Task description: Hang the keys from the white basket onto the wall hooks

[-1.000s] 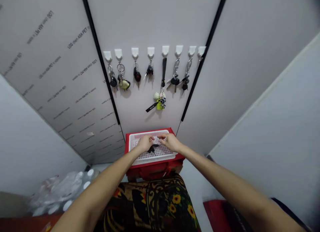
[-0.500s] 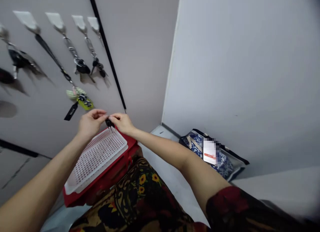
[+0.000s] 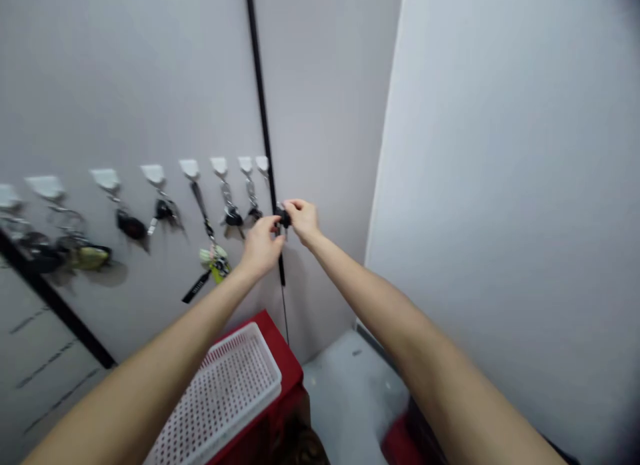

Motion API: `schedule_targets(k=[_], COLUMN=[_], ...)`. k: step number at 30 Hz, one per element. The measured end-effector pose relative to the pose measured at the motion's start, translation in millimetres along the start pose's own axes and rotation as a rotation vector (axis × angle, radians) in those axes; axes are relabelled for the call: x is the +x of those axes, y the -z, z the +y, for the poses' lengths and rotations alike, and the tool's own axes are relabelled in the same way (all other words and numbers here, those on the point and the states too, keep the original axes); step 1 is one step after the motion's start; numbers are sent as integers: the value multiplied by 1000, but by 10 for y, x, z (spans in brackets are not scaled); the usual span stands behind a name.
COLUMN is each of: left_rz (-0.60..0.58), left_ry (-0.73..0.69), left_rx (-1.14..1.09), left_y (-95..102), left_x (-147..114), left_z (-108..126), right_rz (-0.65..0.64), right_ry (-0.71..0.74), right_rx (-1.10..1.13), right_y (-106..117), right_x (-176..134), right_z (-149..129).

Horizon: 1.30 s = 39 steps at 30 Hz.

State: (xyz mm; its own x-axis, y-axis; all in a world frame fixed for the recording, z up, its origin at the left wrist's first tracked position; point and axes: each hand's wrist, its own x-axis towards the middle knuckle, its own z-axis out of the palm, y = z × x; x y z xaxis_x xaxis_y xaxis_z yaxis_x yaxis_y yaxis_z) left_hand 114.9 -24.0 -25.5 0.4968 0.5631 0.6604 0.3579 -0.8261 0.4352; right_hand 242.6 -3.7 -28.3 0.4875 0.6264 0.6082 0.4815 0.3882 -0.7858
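A small bunch of keys [image 3: 284, 217] with black heads is held up in front of the wall panel, beside the black vertical strip. My right hand [image 3: 304, 221] pinches its upper right side between thumb and fingers. From the left, my left hand [image 3: 262, 247] has its thumb and forefinger curled around the lower left of the bunch; their exact contact is blurred. Just above the hands, the rightmost white hook [image 3: 262, 163] is on the wall. Beside it, another key bunch [image 3: 254, 212] hangs from a chain, close to my left fingertips.
More key bunches hang along the row of hooks, including a black strap [image 3: 200, 201] with a yellow-green charm [image 3: 219, 267]. Below my arms, a white perforated basket [image 3: 220, 385] rests on a red box [image 3: 285, 365]. A plain white wall [image 3: 500, 185] stands at the right.
Both hands have risen with the keys from above the basket to the wall near the rightmost hooks. The view has swung up and left, showing more hooks; the blue patterned bag has left view.
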Motion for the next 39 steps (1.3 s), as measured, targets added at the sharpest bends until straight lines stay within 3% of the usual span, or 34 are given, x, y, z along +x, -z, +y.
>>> schedule_targets(k=[4, 9, 15, 24, 30, 32, 35, 37, 39], left_rz=[18, 52, 11, -64, -9, 33, 105, 152, 195], left_ry=[25, 92, 159, 250, 352, 427, 536, 534, 461], left_rx=[58, 89, 91, 18, -90, -156, -288, -416, -555], left_y=[70, 142, 186, 350, 563, 616, 692, 775, 916], left_x=[319, 456, 481, 206, -200, -401, -735, -930, -1064], left_z=[40, -67, -198, -209, -509, -660, -826, -846, -777], right_rz=[202, 234, 296, 265, 321, 201, -241, -506, -615], right_ry=[8, 7, -51, -74, -53, -43, -78, -98, -45], right_rx=[-123, -223, -333, -391, -428, -379, -201, -64, 86], right_y=[-33, -210, -356, -374, -287, -352, -579, -749, -873], right_x=[379, 619, 770, 640, 213, -93, -654, -992, -1226], right_z=[-209, -339, -277, -259, -414, -384, -340, -411, -605])
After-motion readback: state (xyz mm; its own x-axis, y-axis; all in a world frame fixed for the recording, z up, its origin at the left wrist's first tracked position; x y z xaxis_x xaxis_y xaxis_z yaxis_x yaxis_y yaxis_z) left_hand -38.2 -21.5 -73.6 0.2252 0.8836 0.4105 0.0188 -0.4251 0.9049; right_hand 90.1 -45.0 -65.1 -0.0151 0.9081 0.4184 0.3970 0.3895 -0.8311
